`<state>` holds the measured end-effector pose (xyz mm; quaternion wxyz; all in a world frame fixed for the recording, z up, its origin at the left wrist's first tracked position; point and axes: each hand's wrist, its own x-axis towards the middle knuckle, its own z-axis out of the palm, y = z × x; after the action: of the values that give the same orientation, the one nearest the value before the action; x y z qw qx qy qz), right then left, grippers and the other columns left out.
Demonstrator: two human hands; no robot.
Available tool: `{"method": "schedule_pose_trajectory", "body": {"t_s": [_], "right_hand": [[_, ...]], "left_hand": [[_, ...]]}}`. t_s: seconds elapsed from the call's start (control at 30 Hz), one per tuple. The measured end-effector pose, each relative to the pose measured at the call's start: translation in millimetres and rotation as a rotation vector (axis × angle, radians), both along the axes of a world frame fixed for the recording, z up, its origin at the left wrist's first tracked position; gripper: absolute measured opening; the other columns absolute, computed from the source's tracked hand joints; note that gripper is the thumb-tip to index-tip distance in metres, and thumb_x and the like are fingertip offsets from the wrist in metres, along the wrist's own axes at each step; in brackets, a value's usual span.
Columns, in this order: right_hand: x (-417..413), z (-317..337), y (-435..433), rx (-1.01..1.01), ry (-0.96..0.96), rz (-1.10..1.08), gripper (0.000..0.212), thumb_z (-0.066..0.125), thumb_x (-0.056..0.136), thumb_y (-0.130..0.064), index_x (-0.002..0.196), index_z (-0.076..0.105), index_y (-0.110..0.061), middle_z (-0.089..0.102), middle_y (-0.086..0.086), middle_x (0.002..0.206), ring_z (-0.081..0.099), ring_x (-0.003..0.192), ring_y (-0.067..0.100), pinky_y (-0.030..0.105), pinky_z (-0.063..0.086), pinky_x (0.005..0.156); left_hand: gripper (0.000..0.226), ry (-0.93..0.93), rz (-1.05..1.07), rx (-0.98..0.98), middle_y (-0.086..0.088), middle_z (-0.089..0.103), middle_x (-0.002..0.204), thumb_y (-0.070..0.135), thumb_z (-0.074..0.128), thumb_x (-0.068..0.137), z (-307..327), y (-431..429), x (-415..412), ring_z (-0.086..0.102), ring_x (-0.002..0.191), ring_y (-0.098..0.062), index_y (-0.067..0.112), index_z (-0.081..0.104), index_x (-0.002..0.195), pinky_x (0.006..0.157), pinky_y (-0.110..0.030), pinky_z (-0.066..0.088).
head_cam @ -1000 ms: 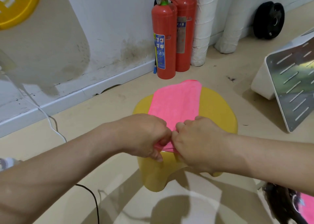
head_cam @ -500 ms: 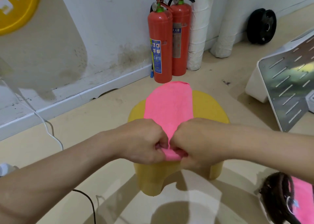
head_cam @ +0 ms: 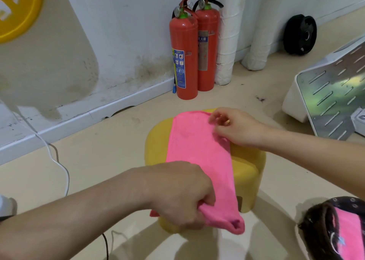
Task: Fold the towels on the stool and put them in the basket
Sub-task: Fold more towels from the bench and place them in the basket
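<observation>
While the long pink terry towel (head_cam: 199,157) lies lengthwise across the yellow plastic stool (head_cam: 246,173), the left hand (head_cam: 181,192) fists its near end; the right hand (head_cam: 237,129), fingers (head_cam: 217,116) loosely curled, rests at its far right edge, beside a dark basket (head_cam: 316,226).

- Bright, even room light; soft shadows pool on the floor (head_cam: 197,246) beneath the stool (head_cam: 246,173).
- Wide-angle bending at edges; slight softness throughout.
</observation>
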<state>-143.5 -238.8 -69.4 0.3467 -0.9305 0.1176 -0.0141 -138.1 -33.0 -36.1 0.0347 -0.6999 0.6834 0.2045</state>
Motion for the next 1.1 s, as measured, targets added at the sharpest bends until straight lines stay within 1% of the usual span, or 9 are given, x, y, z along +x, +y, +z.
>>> {"method": "schedule_pose_trajectory", "body": {"t_s": [0.13,0.23,0.37,0.43,0.57,0.73,0.9,1.0,1.1], "right_hand": [[11,-15,-15,-0.139,-0.03,-0.091,0.037,0.059,0.088,-0.017,0.124,0.053,-0.016,0.061,0.002,0.095,0.057,0.089,0.02,0.026,0.04,0.077],[22,-16,-16,-0.211,-0.036,-0.127,0.034,0.06,0.089,-0.022,0.121,0.058,-0.013,0.064,0.007,0.106,0.058,0.102,0.026,0.029,0.041,0.081],[29,-1,-27,-0.197,0.109,-0.114,0.021,0.066,0.086,-0.018,0.107,0.069,-0.016,0.068,0.005,0.101,0.061,0.079,0.018,0.026,0.048,0.074],[28,8,-32,-0.126,0.2,-0.094,0.019,0.066,0.086,-0.011,0.103,0.07,-0.02,0.069,0.004,0.094,0.06,0.06,0.011,0.022,0.053,0.062],[30,10,-33,-0.171,0.194,-0.076,0.014,0.062,0.089,-0.012,0.097,0.072,-0.019,0.07,0.001,0.088,0.057,0.056,0.002,0.015,0.046,0.053],[34,15,-24,0.207,0.204,-0.148,0.016,0.047,0.098,-0.008,0.096,0.063,-0.012,0.068,0.011,0.071,0.064,0.048,0.015,0.028,0.058,0.051],[42,26,-27,0.486,0.223,-0.154,0.022,0.053,0.089,0.007,0.083,0.069,-0.009,0.066,0.009,0.068,0.06,0.051,0.012,0.023,0.055,0.055],[45,26,-28,0.575,0.2,-0.201,0.017,0.056,0.085,0.008,0.087,0.07,-0.001,0.066,0.004,0.06,0.059,0.056,0.012,0.023,0.054,0.06],[46,21,-29,0.565,0.236,-0.252,0.015,0.065,0.083,0.001,0.097,0.07,0.004,0.069,0.011,0.079,0.064,0.067,0.016,0.024,0.056,0.061]], "left_hand": [[0.014,0.026,0.049,0.022,-0.006,0.053,0.059,0.021,0.058,0.071,3,-1,3,0.046,0.057,-0.023,0.011,0.048,0.071,0.052,-0.033,0.041],[0.008,0.107,0.126,-0.074,-0.005,0.051,0.063,0.018,0.053,0.069,0,0,11,0.045,0.061,-0.023,0.012,0.048,0.072,0.056,-0.037,0.042],[0.009,0.211,0.161,-0.115,-0.01,0.051,0.066,0.017,0.044,0.062,-3,2,17,0.047,0.064,-0.027,0.009,0.045,0.066,0.057,-0.039,0.042],[0.004,0.295,0.223,-0.056,-0.003,0.05,0.061,0.011,0.044,0.063,-1,4,19,0.046,0.058,-0.018,0.011,0.045,0.066,0.052,-0.033,0.042],[0.021,0.469,0.301,-0.049,0.007,0.038,0.056,0.0,0.038,0.065,3,4,25,0.037,0.052,-0.005,0.02,0.044,0.062,0.05,-0.019,0.033],[0.026,0.449,0.293,-0.032,0.004,0.051,0.07,-0.004,0.037,0.072,-7,2,23,0.044,0.065,-0.006,0.009,0.057,0.082,0.061,-0.021,0.041],[0.026,0.435,0.281,0.008,0.01,0.048,0.062,-0.006,0.038,0.074,-7,-3,23,0.045,0.058,0.0,0.017,0.051,0.073,0.055,-0.012,0.035],[0.03,0.435,0.294,-0.001,0.013,0.047,0.058,-0.005,0.038,0.075,-8,-2,22,0.046,0.056,0.005,0.022,0.049,0.071,0.054,-0.009,0.033],[0.033,0.422,0.294,-0.004,0.015,0.047,0.058,-0.004,0.038,0.077,-9,-2,20,0.046,0.058,0.006,0.026,0.043,0.065,0.055,-0.009,0.033]]}}
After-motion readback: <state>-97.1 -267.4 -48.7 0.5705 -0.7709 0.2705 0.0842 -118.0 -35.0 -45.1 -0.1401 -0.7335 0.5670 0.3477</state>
